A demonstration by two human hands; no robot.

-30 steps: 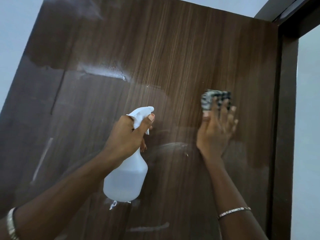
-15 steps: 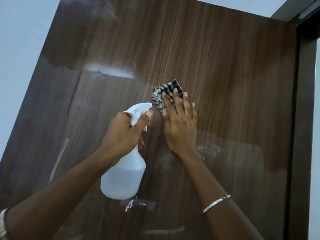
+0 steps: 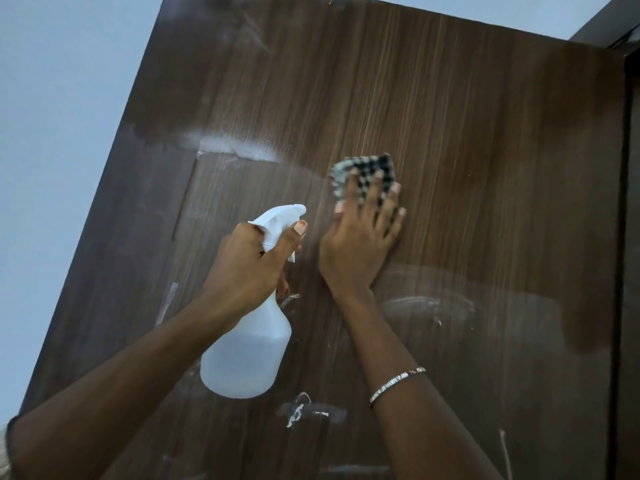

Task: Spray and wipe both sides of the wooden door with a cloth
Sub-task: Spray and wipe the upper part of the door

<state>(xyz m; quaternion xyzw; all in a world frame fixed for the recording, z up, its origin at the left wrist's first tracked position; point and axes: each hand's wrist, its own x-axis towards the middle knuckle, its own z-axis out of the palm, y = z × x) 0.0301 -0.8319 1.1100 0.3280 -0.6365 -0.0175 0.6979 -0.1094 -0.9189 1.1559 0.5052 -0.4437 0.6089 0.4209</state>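
The dark wooden door (image 3: 450,116) fills the view, with wet streaks and white spray marks on its face. My left hand (image 3: 249,265) grips the neck of a white spray bottle (image 3: 247,348), thumb up beside its nozzle, which points at the door. My right hand (image 3: 360,237) presses a black-and-white checked cloth (image 3: 363,169) flat against the door, fingers straight and spread over it. The cloth sits just right of the bottle's nozzle, near the door's middle.
A pale wall (image 3: 62,133) lies left of the door's free edge. The dark door frame (image 3: 630,237) runs down the right side. A whitish wet patch (image 3: 239,148) sits on the door above the bottle. A bracelet (image 3: 396,384) circles my right wrist.
My right hand slid the cloth left across the door to beside the bottle, then back a little to the right. The left hand and bottle have stayed nearly still.
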